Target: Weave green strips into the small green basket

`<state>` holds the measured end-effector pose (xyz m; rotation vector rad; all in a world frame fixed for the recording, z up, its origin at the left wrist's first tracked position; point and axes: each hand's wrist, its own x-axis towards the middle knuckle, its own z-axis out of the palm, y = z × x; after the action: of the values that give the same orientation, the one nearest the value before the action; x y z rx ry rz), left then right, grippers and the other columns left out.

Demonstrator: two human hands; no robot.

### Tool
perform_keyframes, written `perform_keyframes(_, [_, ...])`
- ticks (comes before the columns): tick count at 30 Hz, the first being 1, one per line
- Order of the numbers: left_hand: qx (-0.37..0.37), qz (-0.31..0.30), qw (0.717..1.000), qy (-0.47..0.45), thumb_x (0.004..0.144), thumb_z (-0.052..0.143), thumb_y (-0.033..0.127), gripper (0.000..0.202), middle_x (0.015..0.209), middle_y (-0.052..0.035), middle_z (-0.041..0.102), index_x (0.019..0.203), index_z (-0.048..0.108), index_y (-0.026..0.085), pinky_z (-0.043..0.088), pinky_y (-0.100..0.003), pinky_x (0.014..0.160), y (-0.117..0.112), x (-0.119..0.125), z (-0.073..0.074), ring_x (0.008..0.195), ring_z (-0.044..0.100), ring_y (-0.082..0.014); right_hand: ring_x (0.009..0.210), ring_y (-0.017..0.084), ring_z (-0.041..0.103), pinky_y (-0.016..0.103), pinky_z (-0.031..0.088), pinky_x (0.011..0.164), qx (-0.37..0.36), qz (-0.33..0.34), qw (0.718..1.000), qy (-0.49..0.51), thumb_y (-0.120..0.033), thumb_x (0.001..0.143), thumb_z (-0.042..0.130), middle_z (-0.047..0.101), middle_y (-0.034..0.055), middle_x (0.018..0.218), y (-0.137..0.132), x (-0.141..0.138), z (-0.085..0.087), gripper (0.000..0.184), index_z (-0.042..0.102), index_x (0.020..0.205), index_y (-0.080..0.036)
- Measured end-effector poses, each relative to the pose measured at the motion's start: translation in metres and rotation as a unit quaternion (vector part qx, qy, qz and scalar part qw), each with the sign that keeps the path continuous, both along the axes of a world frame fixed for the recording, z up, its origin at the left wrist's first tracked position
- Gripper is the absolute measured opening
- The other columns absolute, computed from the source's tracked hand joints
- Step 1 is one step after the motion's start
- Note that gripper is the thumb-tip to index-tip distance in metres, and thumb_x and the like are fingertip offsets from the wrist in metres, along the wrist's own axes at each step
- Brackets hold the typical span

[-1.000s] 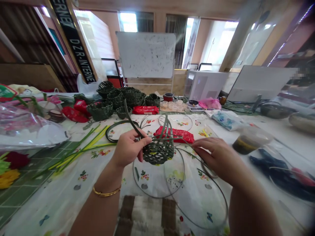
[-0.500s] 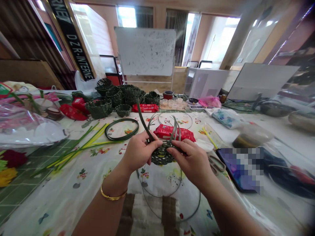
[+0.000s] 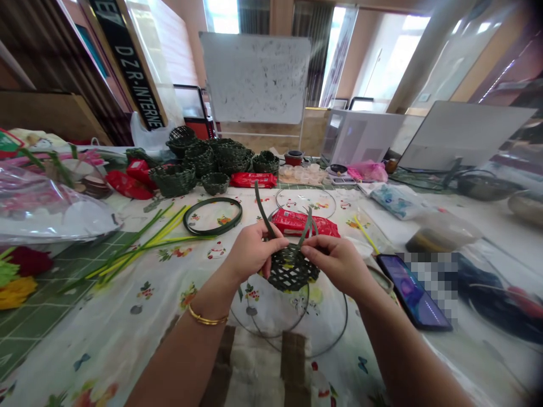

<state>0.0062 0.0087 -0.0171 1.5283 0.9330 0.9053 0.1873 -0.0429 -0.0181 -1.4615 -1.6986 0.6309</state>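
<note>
A small, half-woven dark green basket (image 3: 292,270) is held above the table between both hands. My left hand (image 3: 250,251) grips its left rim with the fingers curled, and a long green strip (image 3: 263,209) rises from that side. My right hand (image 3: 337,261) pinches the right rim, where shorter strips (image 3: 309,223) stick up. Thin loops of strip (image 3: 297,333) hang from the basket onto the flowered tablecloth (image 3: 127,316).
Several finished green baskets (image 3: 203,161) and red packets (image 3: 303,221) lie farther back. A coiled green strip (image 3: 212,216) and long green stems (image 3: 139,243) lie to the left. A phone (image 3: 413,291) is at the right. A whiteboard (image 3: 254,76) stands behind.
My right hand came in from the right and took hold of the basket's rim. The basket tilted so its woven bottom faces me, and the loose loops drew in closer.
</note>
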Motion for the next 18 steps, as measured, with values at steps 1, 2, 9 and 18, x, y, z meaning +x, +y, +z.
perform_keyframes(1, [-0.011,-0.006,1.0,-0.014,0.076,0.065,0.024,0.015,0.048,0.0073,0.054,0.075,0.052,0.016,0.029,-0.016,0.025,0.003,0.001,-0.002,0.025,0.048,-0.0081,0.057,0.014,0.056,0.024,0.041,0.052,0.006,-0.008,1.0,-0.019,-0.032,0.082,0.056,0.063,-0.0001,0.062,0.001,-0.001,-0.002,0.02,0.068,0.077,-0.016])
perform_keyframes(2, [-0.019,-0.007,0.999,-0.034,0.077,0.063,0.024,0.014,0.055,0.0063,0.057,0.079,0.051,0.016,0.031,-0.016,0.025,0.005,0.001,-0.004,0.026,0.049,-0.008,0.058,0.014,0.057,0.024,0.041,0.053,0.017,-0.019,0.999,-0.038,-0.031,0.083,0.055,0.064,0.0001,0.063,0.001,-0.002,-0.003,0.021,0.068,0.077,-0.017])
perform_keyframes(9, [-0.017,0.01,1.0,-0.003,0.081,0.058,0.02,0.012,0.06,0.0058,0.059,0.087,0.047,0.018,0.029,-0.015,0.026,0.015,0.004,-0.018,0.025,0.04,-0.0037,0.067,0.015,0.062,0.023,0.039,0.056,0.086,0.017,0.966,-0.244,-0.027,0.087,0.049,0.069,0.0031,0.074,-0.005,-0.016,-0.009,0.023,0.07,0.081,-0.02])
perform_keyframes(18, [-0.028,-0.094,0.995,-0.03,0.072,0.07,0.024,0.031,0.071,0.0038,0.058,0.093,0.049,0.016,0.042,-0.017,0.033,0.014,0.0,-0.015,0.038,0.052,-0.0055,0.062,0.013,0.062,0.021,0.037,0.054,0.062,0.063,0.963,-0.255,-0.025,0.088,0.048,0.071,0.0011,0.073,0.0,-0.008,-0.01,0.023,0.07,0.083,-0.022])
